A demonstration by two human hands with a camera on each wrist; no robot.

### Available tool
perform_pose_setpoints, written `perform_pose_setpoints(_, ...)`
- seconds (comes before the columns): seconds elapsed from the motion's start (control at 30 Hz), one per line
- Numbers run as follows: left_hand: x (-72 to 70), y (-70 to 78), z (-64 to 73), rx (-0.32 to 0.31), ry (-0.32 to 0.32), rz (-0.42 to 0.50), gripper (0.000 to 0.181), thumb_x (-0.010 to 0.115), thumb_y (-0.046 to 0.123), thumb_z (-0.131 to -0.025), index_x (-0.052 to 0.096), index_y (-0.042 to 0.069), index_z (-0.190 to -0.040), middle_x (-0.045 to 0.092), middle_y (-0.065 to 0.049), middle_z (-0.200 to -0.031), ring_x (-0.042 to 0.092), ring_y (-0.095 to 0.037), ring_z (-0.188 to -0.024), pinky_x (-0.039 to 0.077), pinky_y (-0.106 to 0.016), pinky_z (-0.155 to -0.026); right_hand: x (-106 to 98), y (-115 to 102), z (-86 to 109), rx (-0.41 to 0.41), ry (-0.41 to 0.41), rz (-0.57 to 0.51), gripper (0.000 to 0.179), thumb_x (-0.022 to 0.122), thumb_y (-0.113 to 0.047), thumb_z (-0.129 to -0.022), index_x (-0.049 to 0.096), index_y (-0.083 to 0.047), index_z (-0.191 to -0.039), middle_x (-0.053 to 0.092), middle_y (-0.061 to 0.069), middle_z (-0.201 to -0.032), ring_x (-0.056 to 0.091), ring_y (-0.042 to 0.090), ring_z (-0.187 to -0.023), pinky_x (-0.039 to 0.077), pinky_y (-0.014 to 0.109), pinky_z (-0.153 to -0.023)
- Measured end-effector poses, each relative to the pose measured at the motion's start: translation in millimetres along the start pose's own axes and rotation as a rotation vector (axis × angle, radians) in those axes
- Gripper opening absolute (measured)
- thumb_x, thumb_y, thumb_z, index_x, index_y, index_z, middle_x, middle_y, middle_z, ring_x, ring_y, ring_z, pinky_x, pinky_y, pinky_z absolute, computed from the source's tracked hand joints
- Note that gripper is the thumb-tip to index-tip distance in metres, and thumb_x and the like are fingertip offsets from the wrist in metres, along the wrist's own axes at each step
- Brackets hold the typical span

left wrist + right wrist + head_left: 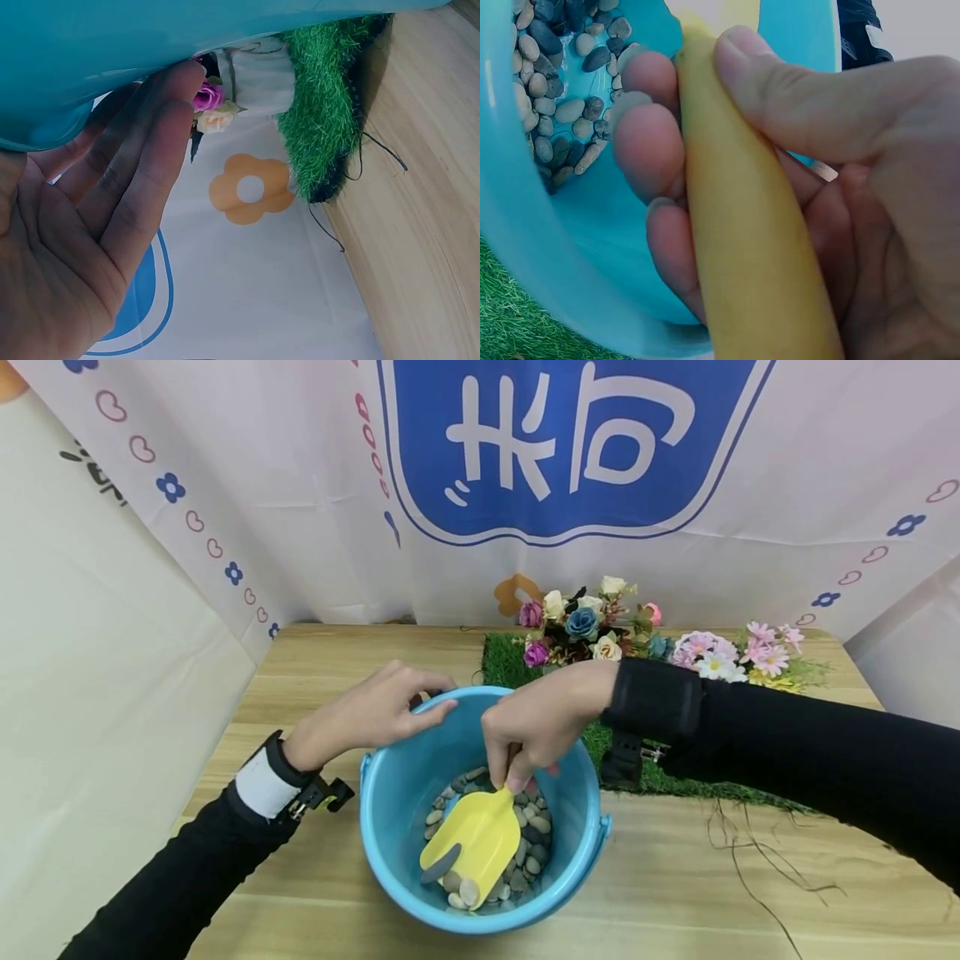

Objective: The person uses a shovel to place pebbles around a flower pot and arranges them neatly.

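A blue bucket (386,827) stands on the table with grey, black and pale pebbles (536,835) in its bottom. My right hand (543,718) reaches over the rim and grips the handle of a yellow toy shovel (487,839). The shovel slants down into the bucket, and a few stones, one long and dark, lie on its blade. In the right wrist view, fingers and thumb wrap the yellow handle (742,202). At the far left of the rim, my left hand (375,706) holds the bucket, its thumb over the edge and its fingers (146,180) along the outer wall.
Behind the bucket, a strip of artificial grass (510,660) carries artificial flowers (585,622) in several colours. Pink and white blooms (712,656) stand farther right. Loose dark threads (757,860) trail over the wooden table (660,893). A printed white cloth (315,527) hangs at the back.
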State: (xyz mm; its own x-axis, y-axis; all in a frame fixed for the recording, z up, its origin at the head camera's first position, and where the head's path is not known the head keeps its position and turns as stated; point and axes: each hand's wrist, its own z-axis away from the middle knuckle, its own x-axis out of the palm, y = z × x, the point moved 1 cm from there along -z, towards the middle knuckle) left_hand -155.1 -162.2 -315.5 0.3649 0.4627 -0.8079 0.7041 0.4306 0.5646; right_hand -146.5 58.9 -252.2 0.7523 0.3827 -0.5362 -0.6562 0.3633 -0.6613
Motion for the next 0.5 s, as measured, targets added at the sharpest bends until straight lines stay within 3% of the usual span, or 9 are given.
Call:
perform_pose_setpoints(0.4, 0.9, -1.9, -0.5, -0.006, 0.002, 0.006, 0.017, 0.057, 0.016, -0.105, 0.072, 0.01, -0.1, 0.062, 0.008, -0.075, 0.056, -0.003, -0.054, 0.051, -0.029, -0.053, 4.3, 0.9, -5.8, -0.03, 0.019, 0.058, 0.025, 0.057, -0.011, -0.105, 0.074, -0.012, -0.087, 0.06, -0.006, -0.072, 0.056, 0.01, -0.058, 0.05, 0.023, -0.063)
perform_pose_setpoints(0.5, 1.0, -1.6, -0.6, -0.008, 0.002, 0.007, 0.017, 0.057, 0.015, -0.104, 0.073, 0.01, -0.1, 0.062, 0.008, -0.075, 0.057, -0.003, -0.054, 0.051, -0.029, -0.053, 3.8, 0.8, -5.0, -0.012, 0.017, 0.054, 0.024, 0.057, -0.011, -0.105, 0.075, -0.012, -0.089, 0.061, -0.006, -0.073, 0.058, 0.013, -0.058, 0.05, 0.023, -0.063)
